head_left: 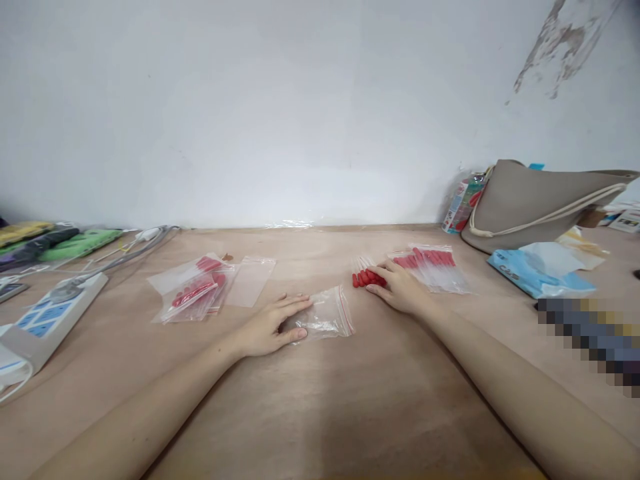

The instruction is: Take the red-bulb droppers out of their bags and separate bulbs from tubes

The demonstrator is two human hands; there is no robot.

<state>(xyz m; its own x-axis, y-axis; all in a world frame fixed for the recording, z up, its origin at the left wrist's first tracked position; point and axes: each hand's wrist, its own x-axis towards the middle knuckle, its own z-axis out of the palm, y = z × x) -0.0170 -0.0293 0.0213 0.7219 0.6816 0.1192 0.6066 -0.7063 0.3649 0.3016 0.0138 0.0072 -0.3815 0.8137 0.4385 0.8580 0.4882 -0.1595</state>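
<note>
My left hand rests on a clear zip bag, with its fingers stretched out and the thumb apart. The bag has a red line along its right-hand edge and looks to have nothing in it. To the right, my right hand has its thumb and fingers closed around a bunch of thin sticks with red ends. Their pale shafts point away from me, and the fingers partly hide the bunch. Just beyond that hand lie more red-ended sticks in clear zip bags.
At left lie several filled zip bags beside a flat zip bag. A power strip with cables and green cloth-like items are farther left. At right stand a grey bag, a bottle and a blue tissue pack.
</note>
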